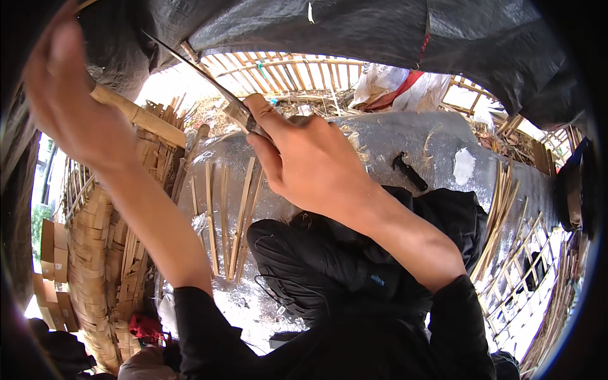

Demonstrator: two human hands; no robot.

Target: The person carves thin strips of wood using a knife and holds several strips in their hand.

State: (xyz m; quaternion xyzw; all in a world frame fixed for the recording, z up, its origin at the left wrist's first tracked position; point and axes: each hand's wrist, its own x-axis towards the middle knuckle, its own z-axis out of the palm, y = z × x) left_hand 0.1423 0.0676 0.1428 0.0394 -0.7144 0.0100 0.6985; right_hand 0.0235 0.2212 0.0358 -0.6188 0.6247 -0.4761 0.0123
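Note:
My right hand (310, 152) is closed near the middle, gripping a knife (202, 73) whose long, thin, dark blade points up to the left. A pale piece of bamboo or wood (237, 118) shows beside the base of the blade; I cannot tell whether it is in the hand too. My left hand (79, 101) is raised at the far upper left. Motion smears its fingers, and whether they hold anything does not show. Several bamboo strips (242, 215) lie below the knife, left of my bent legs (304, 259).
A black-handled tool (410, 172) lies on the grey sheet (437, 136) beyond my knees. To the right are a bundle of thin bamboo sticks (497, 218) and a lattice (522, 285). A woven bamboo wall (95, 266) stands left. Black plastic sheeting (329, 31) hangs overhead.

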